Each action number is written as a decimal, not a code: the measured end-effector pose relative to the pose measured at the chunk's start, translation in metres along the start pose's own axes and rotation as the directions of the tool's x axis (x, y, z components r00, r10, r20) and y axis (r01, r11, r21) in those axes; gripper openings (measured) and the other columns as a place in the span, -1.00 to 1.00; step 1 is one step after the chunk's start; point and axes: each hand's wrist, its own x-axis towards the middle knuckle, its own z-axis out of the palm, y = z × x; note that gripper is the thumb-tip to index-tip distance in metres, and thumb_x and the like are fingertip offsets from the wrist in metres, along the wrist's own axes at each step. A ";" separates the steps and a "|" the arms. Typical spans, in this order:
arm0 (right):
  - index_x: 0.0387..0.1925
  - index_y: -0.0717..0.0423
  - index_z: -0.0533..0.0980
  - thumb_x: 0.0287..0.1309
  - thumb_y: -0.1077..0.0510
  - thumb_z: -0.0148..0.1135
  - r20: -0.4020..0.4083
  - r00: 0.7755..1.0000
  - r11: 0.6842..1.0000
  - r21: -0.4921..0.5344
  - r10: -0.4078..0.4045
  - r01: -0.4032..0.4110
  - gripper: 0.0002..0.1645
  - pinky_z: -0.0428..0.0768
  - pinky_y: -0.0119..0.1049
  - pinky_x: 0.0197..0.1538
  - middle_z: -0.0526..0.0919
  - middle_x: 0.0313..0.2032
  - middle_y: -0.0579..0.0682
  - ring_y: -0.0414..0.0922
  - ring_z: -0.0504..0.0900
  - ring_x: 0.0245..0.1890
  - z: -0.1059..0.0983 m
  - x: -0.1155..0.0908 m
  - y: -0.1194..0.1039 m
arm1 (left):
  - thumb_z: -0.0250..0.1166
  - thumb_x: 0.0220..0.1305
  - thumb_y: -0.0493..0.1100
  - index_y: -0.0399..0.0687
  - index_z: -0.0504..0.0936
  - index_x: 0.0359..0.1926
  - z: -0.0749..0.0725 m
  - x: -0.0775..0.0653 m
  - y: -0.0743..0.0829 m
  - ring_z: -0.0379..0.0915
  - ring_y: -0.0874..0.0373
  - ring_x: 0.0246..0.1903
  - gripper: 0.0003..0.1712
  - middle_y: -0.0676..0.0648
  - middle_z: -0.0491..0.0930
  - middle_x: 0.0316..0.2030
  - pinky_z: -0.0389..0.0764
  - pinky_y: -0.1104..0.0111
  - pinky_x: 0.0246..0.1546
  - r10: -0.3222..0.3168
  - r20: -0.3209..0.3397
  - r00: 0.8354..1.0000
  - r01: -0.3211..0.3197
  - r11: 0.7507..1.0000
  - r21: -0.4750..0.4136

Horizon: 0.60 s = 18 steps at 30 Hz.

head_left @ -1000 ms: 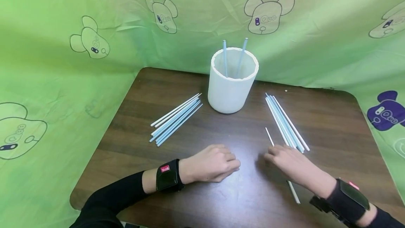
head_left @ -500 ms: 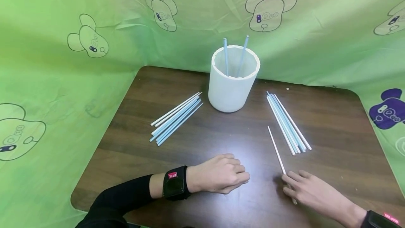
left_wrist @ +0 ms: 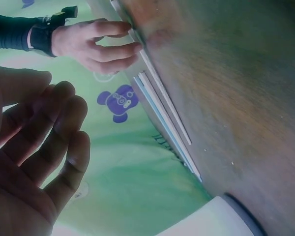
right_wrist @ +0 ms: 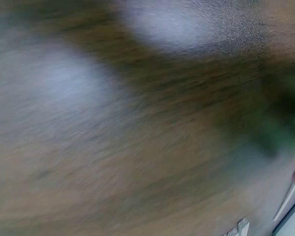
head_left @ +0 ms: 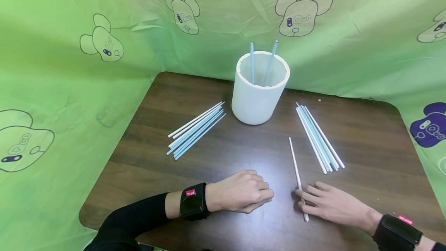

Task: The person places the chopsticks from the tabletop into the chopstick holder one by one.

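White stick [head_left: 295,165], slim, smooth, straight, touches right hand [head_left: 327,203].

On the worktop [head_left: 146,173], a lone stick [head_left: 295,165] runs ahead from the right fingers [head_left: 308,196]. Beyond, slightly right, lies one bundle [head_left: 318,140]; ahead-left of the left fingers [head_left: 263,195], another bundle [head_left: 196,131]. Straight beyond those fingers stands a container [head_left: 256,104], two sticks [head_left: 252,61] inside.

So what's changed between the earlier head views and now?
The right hand moved along the loose white stick toward its near end, which swung left; whether it is pinched is unclear. The left hand drew slightly back. The white pot with its two blue sticks, left bundle and right bundle look unmoved.
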 end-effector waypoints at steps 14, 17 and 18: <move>-0.04 -0.09 0.30 0.30 0.30 -0.48 -0.104 0.983 0.986 -0.082 -0.151 0.143 -0.57 0.40 -0.27 -0.09 0.50 -0.08 -0.15 -0.14 0.47 -0.14 0.006 0.052 0.001 | -0.11 0.33 -0.06 0.16 0.38 -0.48 -0.001 -0.003 -0.002 0.22 0.38 -0.61 -0.76 0.26 0.33 -0.63 0.25 0.54 -0.52 -0.016 0.010 1.000 0.015 0.999 0.035; 0.00 -0.04 0.33 0.29 0.30 -0.46 -0.118 0.982 0.989 -0.044 -0.144 0.140 -0.56 0.41 -0.26 -0.04 0.50 -0.12 -0.12 -0.15 0.47 -0.16 0.010 0.059 -0.001 | -0.12 0.33 -0.07 0.15 0.37 -0.48 -0.001 -0.004 -0.002 0.21 0.38 -0.60 -0.76 0.26 0.33 -0.62 0.24 0.54 -0.52 -0.018 0.023 1.000 0.017 0.999 0.034; 0.02 -0.01 0.34 0.29 0.29 -0.45 -0.120 0.983 0.991 -0.025 -0.135 0.133 -0.56 0.41 -0.26 -0.04 0.51 -0.11 -0.11 -0.15 0.47 -0.15 0.011 0.061 -0.002 | -0.12 0.33 -0.07 0.15 0.37 -0.48 -0.001 -0.004 -0.002 0.22 0.38 -0.60 -0.76 0.26 0.33 -0.62 0.24 0.54 -0.52 -0.020 0.025 0.999 0.019 0.999 0.034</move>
